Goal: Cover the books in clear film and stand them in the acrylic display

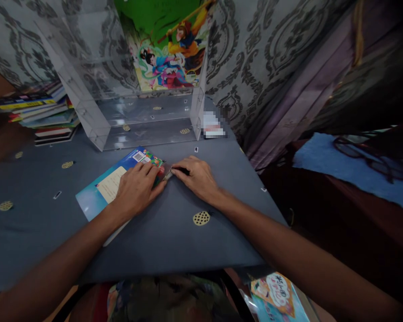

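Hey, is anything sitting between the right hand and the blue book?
Only a small silver-tipped object, which the right hand seems to hold, with its tip at the edge of the blue book. Nothing else visible stands between them.

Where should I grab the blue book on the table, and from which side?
Try the bare outer edge of the book, coming from the left, away from the left hand that covers its other end. It lies flat on the grey tablecloth, so slide your fingers under that edge and pinch with your thumb on top; that should probably hold best.
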### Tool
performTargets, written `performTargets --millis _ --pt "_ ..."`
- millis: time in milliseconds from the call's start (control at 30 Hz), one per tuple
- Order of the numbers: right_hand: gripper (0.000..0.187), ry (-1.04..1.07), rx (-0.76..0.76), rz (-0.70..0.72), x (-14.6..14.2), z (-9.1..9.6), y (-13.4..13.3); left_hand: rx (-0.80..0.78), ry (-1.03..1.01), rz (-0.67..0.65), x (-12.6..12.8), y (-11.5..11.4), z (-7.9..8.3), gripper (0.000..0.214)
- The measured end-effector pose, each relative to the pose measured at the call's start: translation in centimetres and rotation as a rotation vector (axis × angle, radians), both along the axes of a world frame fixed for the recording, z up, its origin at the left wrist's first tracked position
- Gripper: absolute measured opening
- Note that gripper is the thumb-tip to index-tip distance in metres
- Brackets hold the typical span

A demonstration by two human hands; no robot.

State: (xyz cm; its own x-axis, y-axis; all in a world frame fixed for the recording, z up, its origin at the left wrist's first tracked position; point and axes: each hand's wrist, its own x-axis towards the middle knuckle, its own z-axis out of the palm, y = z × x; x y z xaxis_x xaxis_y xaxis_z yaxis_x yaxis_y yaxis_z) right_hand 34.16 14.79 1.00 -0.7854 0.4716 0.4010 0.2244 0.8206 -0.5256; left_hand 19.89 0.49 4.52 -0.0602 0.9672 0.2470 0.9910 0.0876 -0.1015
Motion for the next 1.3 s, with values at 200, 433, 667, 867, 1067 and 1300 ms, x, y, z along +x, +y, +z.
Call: performTargets --millis 200,433,667,867,1067,1300 --pt "0.016 0.006 -0.021 0.000 0.10 0.10 -0.10 -0.025 0.005 0.034 0.37 0.16 0.27 0.028" --pt "0.020 0.012 -0.003 0.043 0.54 0.15 -0.16 -0.005 0.007 0.026 0.35 0.02 0.38 0.028" --pt "0.020 -0.020 0.053 0.075 0.73 0.25 -0.20 -0.010 -0.009 0.034 0.43 0.09 0.44 0.027" --pt "0.018 -0.046 0.137 0.073 0.93 0.31 -0.38 -0.004 -0.023 0.033 0.46 0.09 0.41 0.029" --pt "0.018 0.073 0.098 0.066 0.95 0.38 -0.51 -0.015 -0.011 0.036 0.50 0.09 0.53 0.026" --pt "0.019 0.103 0.116 0.075 0.94 0.29 -0.53 -0.011 -0.002 0.028 0.45 0.01 0.47 0.027"
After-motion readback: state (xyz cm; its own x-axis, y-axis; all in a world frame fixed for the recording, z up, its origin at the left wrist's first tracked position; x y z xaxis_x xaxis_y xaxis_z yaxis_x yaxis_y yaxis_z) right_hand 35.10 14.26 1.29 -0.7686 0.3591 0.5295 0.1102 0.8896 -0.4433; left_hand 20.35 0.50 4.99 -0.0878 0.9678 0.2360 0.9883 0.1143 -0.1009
